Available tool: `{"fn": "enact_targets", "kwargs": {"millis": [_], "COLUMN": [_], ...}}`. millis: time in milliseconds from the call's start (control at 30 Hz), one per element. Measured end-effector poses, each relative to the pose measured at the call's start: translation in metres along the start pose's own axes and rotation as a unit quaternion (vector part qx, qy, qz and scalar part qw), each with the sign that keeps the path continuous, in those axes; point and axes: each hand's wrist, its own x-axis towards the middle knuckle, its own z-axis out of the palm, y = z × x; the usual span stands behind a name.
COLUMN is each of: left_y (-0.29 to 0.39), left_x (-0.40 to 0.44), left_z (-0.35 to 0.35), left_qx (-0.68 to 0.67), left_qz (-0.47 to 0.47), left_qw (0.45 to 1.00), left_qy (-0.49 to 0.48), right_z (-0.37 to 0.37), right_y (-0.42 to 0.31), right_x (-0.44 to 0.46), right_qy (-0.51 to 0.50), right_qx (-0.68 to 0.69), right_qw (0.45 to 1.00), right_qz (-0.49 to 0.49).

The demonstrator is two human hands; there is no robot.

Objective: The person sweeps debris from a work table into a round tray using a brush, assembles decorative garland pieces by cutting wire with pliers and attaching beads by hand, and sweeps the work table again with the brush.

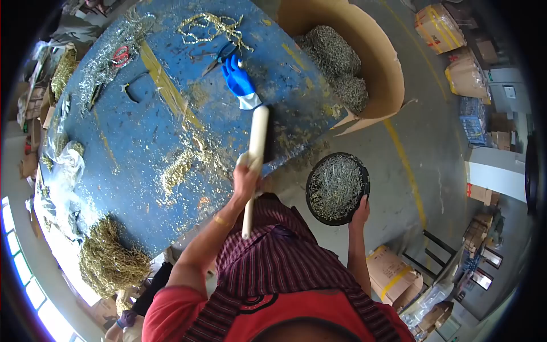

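My left hand (245,181) is wrapped round a pale brush-like tool (258,134), held over the near edge of the blue table (131,131). The tool's long handle points down toward my apron. To the right, my right hand (360,212) grips the rim of a round black pan (337,188) full of silvery and gold scraps, held above the floor beside the table. Gold scraps (178,171) lie scattered on the table left of the tool. A blue and white glove (239,82) rests just beyond the tool's far end.
Scissors with red handles (121,56) and silver tinsel (108,57) lie at the table's far left. A large cardboard container (383,54) with tangled wire stands at the right. A gold bundle (111,256) sits at the near left, beside another person's gloved hand (126,319).
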Motion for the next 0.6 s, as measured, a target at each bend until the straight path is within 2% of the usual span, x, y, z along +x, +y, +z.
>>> {"fn": "enact_targets", "kwargs": {"millis": [33,133,167,233,267,300,367,400,433,467,500,600], "left_y": [0.011,0.038,0.057,0.062,0.072,0.083,0.067,0.073,0.064,0.067,0.061,0.037], "left_x": [-0.018,-0.016,-0.004,0.046,0.07,0.095,0.164,0.175,0.189,0.185,0.176,0.13], "left_z": [-0.013,-0.022,-0.009,0.031,0.057,0.083,0.136,0.144,0.153,0.148,0.137,0.074], "left_qx": [0.002,0.03,0.035,0.01,0.02,-0.054,-0.125,-0.12,-0.132,-0.031,-0.083,-0.035], "left_qz": [0.018,0.023,0.027,0.039,0.065,0.04,0.053,0.064,0.079,0.112,0.057,0.014], "left_qw": [1.0,0.998,0.997,0.997,0.997,0.997,0.991,0.991,0.988,0.99,0.994,0.999], "left_qy": [0.019,-0.044,-0.068,-0.059,-0.025,-0.024,-0.003,-0.018,0.009,0.083,0.05,-0.004], "right_z": [0.005,0.015,0.016,0.021,0.021,0.015,0.01,0.006,0.004,0.003,0.002,0.007], "right_y": [0.001,-0.003,-0.004,-0.003,-0.001,-0.001,-0.003,-0.006,-0.008,-0.009,-0.008,-0.021], "right_x": [0.001,0.005,0.006,0.01,0.012,0.016,0.019,0.018,0.018,0.018,0.018,0.016], "right_qy": [-0.005,-0.027,-0.013,0.003,-0.011,-0.029,-0.053,-0.06,-0.065,-0.073,-0.079,-0.061], "right_qx": [0.011,0.045,0.042,0.026,0.016,0.001,-0.014,-0.014,-0.014,0.002,0.019,0.017], "right_qw": [1.0,0.999,0.999,0.999,1.0,0.999,0.998,0.998,0.997,0.997,0.996,0.998], "right_qz": [0.003,-0.005,-0.012,-0.023,-0.021,-0.016,-0.02,-0.03,-0.041,-0.04,-0.037,-0.015]}}
